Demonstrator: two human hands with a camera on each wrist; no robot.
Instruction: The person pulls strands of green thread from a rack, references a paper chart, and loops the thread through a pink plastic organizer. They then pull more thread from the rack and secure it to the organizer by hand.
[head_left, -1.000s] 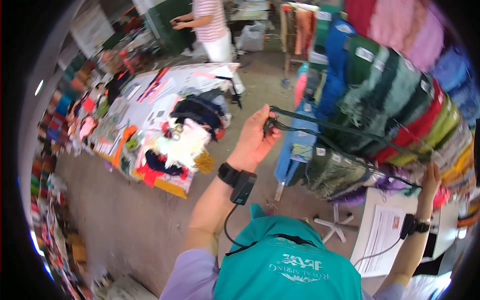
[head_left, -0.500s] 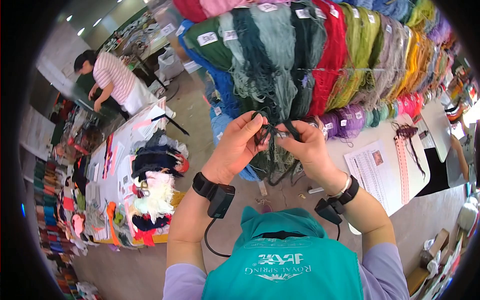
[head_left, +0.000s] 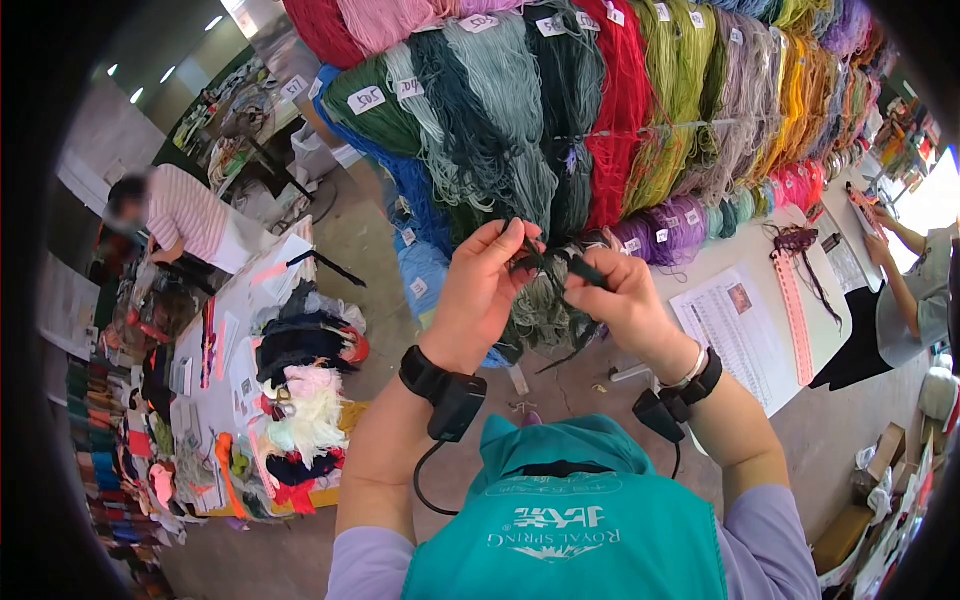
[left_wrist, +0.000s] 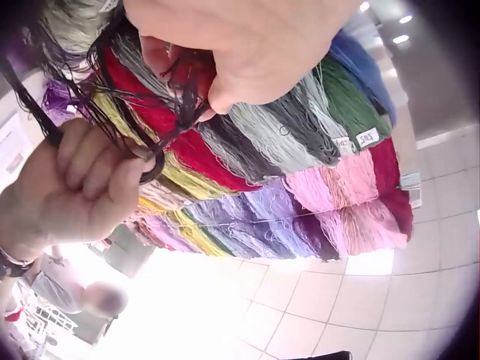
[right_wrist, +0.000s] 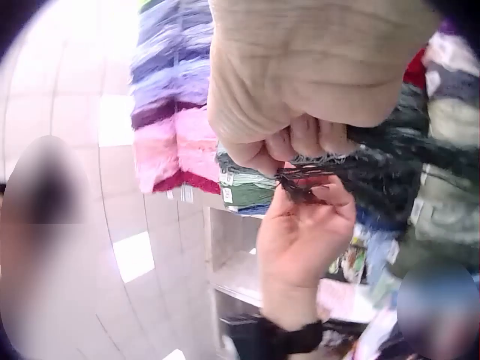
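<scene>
Dark green yarn strands (head_left: 590,270) run between the two hands, with a tangled knot (left_wrist: 187,112) plain to see in the left wrist view. My left hand (head_left: 482,285) pinches the knotted end between thumb and fingers. Close beside it, my right hand (head_left: 625,300) has its fingers curled round the strands; loose ends trail from that fist in the right wrist view (right_wrist: 390,157). Both hands are in front of hanging yarn skeins (head_left: 510,110) in dark green and grey-green, some with numbered white tags.
Red skeins (head_left: 618,120) and yellow-green ones hang further right. A white table (head_left: 735,385) at the right bears a printed sheet (head_left: 730,320) and dark red yarn (head_left: 797,240). At the left, another table (head_left: 225,375) holds yarn heaps. One person (head_left: 195,215) bends there; another is at far right.
The hands were wide apart with the dark yarn stretched between them, then came together. Over the last half second they stay close, working the strands, while the head view shifts slightly.
</scene>
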